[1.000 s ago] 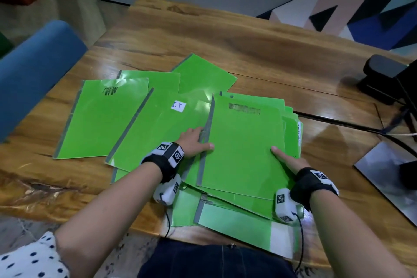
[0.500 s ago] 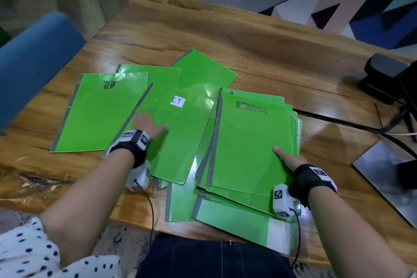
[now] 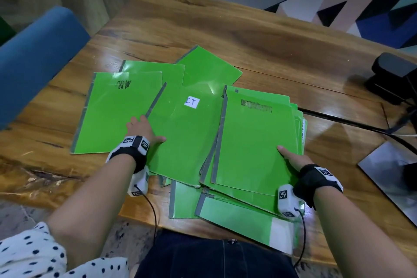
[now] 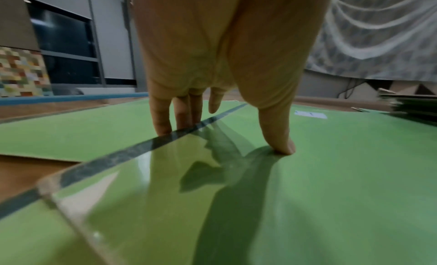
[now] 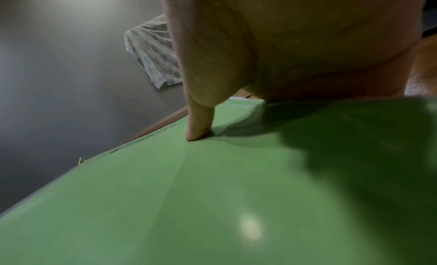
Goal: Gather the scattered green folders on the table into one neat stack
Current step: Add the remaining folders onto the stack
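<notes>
Fingers of the left hand lie straight at the spine of the I.T folder, thumb pressing; the right hand pinches the stack centre-right, thumb on top.

Wooden table, scattered green folders

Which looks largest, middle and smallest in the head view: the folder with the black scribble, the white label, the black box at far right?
1. Folder with the black scribble.
2. Black box, though the frame edge cuts it.
3. White label, clearly smallest.
</notes>
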`<control>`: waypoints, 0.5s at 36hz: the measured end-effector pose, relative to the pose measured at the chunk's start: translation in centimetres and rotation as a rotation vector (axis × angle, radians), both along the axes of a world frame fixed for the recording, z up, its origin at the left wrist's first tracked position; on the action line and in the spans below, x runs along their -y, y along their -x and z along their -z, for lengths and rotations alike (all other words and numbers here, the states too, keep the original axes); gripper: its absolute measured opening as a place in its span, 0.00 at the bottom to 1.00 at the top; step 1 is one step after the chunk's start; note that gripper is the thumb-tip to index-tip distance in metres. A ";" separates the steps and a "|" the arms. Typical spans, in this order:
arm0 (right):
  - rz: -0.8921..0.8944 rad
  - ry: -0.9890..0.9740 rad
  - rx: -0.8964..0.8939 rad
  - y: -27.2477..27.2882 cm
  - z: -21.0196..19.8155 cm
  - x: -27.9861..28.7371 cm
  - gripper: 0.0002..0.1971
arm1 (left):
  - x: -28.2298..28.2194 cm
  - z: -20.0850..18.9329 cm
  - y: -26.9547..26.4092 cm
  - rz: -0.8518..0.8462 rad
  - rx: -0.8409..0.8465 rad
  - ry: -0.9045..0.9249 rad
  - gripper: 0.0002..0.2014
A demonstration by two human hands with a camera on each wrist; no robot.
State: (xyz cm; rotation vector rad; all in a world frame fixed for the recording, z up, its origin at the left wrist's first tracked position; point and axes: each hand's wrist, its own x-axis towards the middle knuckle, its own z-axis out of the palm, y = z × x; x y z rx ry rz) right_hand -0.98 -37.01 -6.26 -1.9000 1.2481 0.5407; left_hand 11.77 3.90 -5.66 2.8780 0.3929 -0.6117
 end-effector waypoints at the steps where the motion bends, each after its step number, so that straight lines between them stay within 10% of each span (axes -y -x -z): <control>1: 0.005 -0.004 0.002 0.0 0.0 0.0 0.53 | 0.2 0.0 0.2 -0.004 0.003 0.005 0.51; 12: -0.002 -0.003 -0.010 0.0 -0.4 -0.2 0.49 | -4.7 -1.7 -1.4 -0.291 0.054 0.282 0.38; 18: -0.013 0.020 -0.009 -0.6 -0.8 -0.8 0.47 | -9.0 -2.1 -2.2 -0.345 -0.039 0.007 0.52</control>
